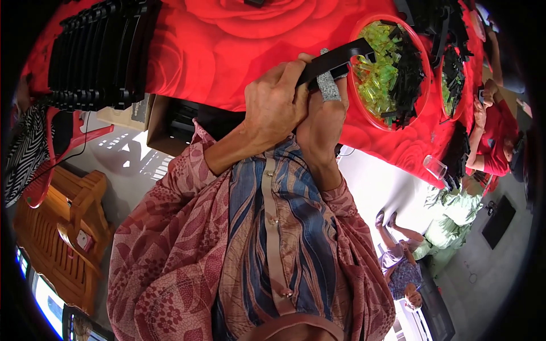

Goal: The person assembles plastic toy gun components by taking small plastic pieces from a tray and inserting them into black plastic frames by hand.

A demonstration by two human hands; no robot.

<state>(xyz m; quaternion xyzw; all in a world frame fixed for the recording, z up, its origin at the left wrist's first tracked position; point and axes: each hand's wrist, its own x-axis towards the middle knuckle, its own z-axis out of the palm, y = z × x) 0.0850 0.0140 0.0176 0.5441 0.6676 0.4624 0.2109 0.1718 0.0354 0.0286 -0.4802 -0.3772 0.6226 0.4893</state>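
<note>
The person's two hands were close together at the upper centre of the frame, both on a long black plastic bar with a curved end (341,55). The left hand (275,103) was clamped on the bar's lower end, its fingers bent around it. The right hand (322,124) sat just beside it, slightly lower, partly covered by the left; its finger in a speckled grey wrap (328,86) crossed the bar and held it, though the rest of that grip was hidden.

From the hands the bar slanted up and to the right, its far end reaching over the near side of a round red-rimmed bowl (427,85). In this bowl, clear yellow-green pieces (376,77) lay on the left and small black pieces (410,77) on the right. A second red-rimmed bowl (453,85) stood farther right.

Under them spread a red rose-patterned tablecloth (196,68). A row of curved black bars (99,57) lay at upper left, well apart from the hands.
</note>
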